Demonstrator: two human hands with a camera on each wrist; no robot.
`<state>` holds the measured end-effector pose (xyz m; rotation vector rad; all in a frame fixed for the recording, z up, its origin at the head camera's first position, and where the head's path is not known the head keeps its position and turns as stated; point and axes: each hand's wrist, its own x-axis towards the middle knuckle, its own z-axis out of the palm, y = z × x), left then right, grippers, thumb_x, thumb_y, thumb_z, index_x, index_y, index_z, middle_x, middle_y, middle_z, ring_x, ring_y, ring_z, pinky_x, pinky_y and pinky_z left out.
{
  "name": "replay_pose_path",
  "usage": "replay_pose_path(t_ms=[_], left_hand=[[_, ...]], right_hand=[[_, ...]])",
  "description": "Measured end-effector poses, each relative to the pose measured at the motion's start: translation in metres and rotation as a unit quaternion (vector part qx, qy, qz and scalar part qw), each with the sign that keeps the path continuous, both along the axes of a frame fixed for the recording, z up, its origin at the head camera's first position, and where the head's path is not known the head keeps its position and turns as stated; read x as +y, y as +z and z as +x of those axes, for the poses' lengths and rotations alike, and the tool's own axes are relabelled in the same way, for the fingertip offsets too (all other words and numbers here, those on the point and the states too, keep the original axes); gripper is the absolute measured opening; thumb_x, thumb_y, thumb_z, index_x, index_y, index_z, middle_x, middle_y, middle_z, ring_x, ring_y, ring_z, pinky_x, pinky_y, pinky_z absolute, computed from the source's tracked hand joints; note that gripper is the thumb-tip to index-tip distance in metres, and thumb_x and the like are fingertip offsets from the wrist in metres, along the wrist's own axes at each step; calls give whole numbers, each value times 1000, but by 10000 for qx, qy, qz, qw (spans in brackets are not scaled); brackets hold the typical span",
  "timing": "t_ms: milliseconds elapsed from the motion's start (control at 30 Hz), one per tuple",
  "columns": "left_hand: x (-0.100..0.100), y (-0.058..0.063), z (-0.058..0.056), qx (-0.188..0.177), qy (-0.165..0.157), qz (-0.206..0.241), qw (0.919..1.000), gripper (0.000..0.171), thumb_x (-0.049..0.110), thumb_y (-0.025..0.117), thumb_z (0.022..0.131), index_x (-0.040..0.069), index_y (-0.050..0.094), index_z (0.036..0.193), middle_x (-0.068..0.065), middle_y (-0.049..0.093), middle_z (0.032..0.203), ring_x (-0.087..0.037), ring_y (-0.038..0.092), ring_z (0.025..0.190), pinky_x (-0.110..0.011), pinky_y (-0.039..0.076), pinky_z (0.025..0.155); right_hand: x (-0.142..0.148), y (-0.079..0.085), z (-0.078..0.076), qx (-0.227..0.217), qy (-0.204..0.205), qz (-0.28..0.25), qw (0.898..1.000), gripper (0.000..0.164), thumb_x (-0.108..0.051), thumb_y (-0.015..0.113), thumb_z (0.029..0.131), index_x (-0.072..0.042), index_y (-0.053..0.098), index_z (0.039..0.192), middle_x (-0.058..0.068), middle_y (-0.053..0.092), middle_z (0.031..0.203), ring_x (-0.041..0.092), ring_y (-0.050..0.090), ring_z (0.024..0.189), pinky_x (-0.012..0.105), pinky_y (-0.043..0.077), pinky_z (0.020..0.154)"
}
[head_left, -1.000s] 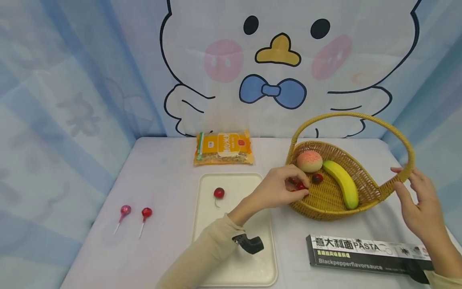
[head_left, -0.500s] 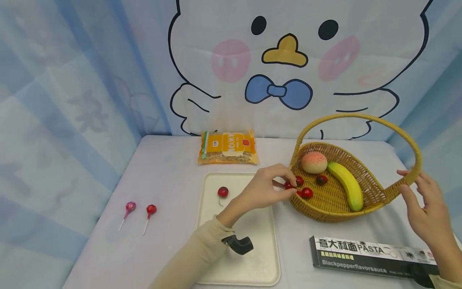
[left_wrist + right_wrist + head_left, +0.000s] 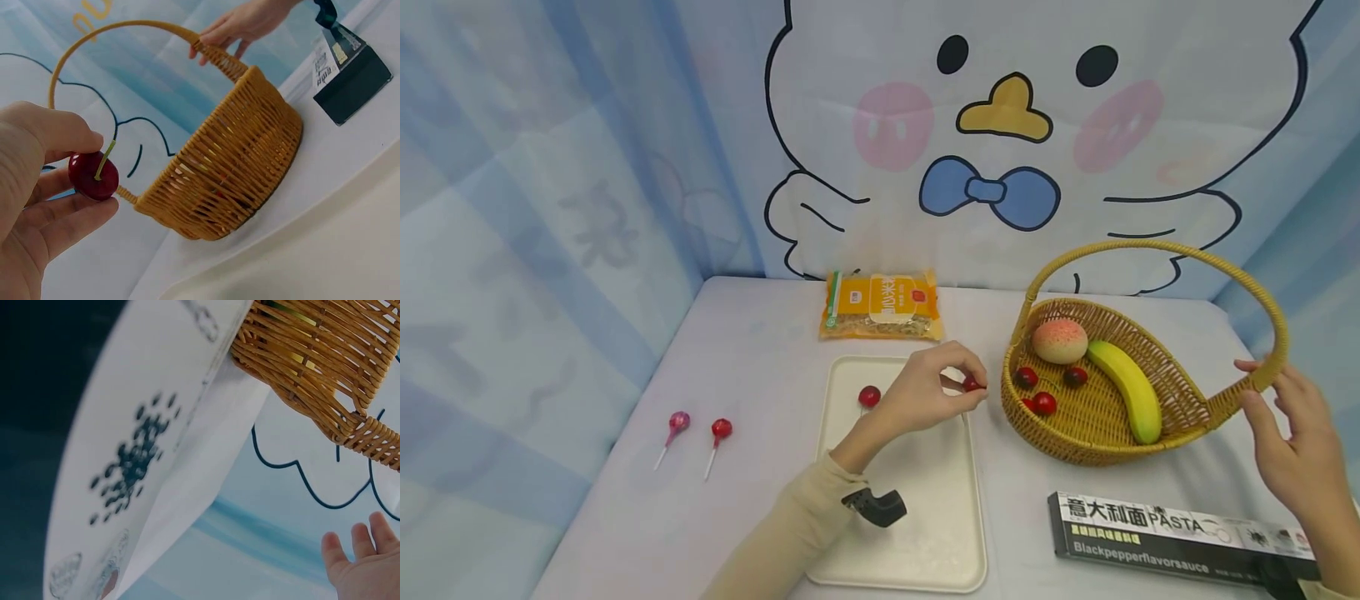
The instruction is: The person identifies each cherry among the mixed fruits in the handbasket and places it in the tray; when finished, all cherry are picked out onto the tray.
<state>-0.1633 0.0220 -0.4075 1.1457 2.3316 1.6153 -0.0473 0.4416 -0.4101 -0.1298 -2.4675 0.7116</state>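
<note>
My left hand (image 3: 928,387) pinches a dark red cherry (image 3: 94,176) between thumb and fingers, its green stem sticking out. The cherry is over the right edge of the cream tray (image 3: 910,533), left of the wicker basket (image 3: 1075,450). Another cherry (image 3: 869,397) lies on the tray, partly above my wrist in the head view. Inside the basket are a peach (image 3: 1060,342), a banana (image 3: 1126,390) and several cherries (image 3: 1043,404). At the basket's right end my right hand (image 3: 1300,442) holds the base of the handle (image 3: 1270,375) between thumb and fingers.
Two lollipops, one pink (image 3: 678,422) and one red (image 3: 721,429), lie at the left of the table. An orange food packet (image 3: 882,307) is behind the tray. A black and white pasta box (image 3: 1180,537) lies in front of the basket. A printed curtain (image 3: 820,100) hangs behind.
My left hand has come out of the basket and moved left with a cherry pinched in it. The right hand stays at the handle. The head view has shifted slightly.
</note>
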Motion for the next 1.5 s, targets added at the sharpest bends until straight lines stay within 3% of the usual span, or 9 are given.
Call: replay_pose_path(t_ms=[267,433,600,733,833,900,1267,1500], left_hand=[[-15,-9,-7,52,227,-20,9997,11,7,82,92,11,73,96,-5,74,102,-13,68,94,-20,64,81],[-27,-17,-11,2,361,-96,9993,10,6,81,92,10,73,96,-5,73,102,-13,69,93,-18,62,81],[-37,-23,-14,-112,559,-256,9980,11,7,82,92,11,73,96,-4,72,101,-15,69,94,-19,62,83],[-44,-28,-17,-158,672,-346,9970,10,6,82,91,10,73,95,-6,73,101,-17,71,95,-23,64,84],[-48,-31,-19,-179,756,-472,9959,11,7,83,91,11,73,94,-6,73,101,-17,71,94,-23,64,83],[-50,-34,-20,-197,803,-562,9950,11,6,83,91,11,73,93,-6,72,100,-17,70,94,-21,63,82],[-58,-49,-27,-243,1135,-1253,9853,11,9,83,92,12,72,91,-4,72,102,-15,69,96,-22,62,86],[-58,-54,-31,-148,1103,-1568,9813,10,10,82,92,14,73,91,-3,72,102,-14,69,96,-26,62,88]], right_hand=[[2,-1,1,21,10,40,10000,41,-13,45,114,0,53,152,21,39,169,23,23,165,5,8,117],[3,-2,2,23,27,55,10000,41,-14,44,115,-1,52,152,23,38,169,27,23,165,12,8,124],[4,-3,2,121,77,57,9999,41,-15,45,115,-1,53,152,16,38,171,21,24,164,10,9,122],[4,-4,2,177,86,44,9998,40,-15,46,114,-1,54,151,-12,37,171,16,25,164,6,10,118],[4,-4,2,230,102,6,9997,39,-14,47,114,-1,56,150,-37,31,162,13,26,163,6,11,117],[4,-4,2,248,105,-6,9996,39,-15,47,114,-1,56,149,-43,28,157,13,26,163,6,11,117],[2,-4,0,146,79,23,9999,40,-15,46,114,-3,55,151,-34,31,163,17,26,163,5,10,118],[0,-3,-1,99,20,-9,9999,39,-14,47,114,-3,56,150,-40,30,160,14,27,163,4,11,117]])
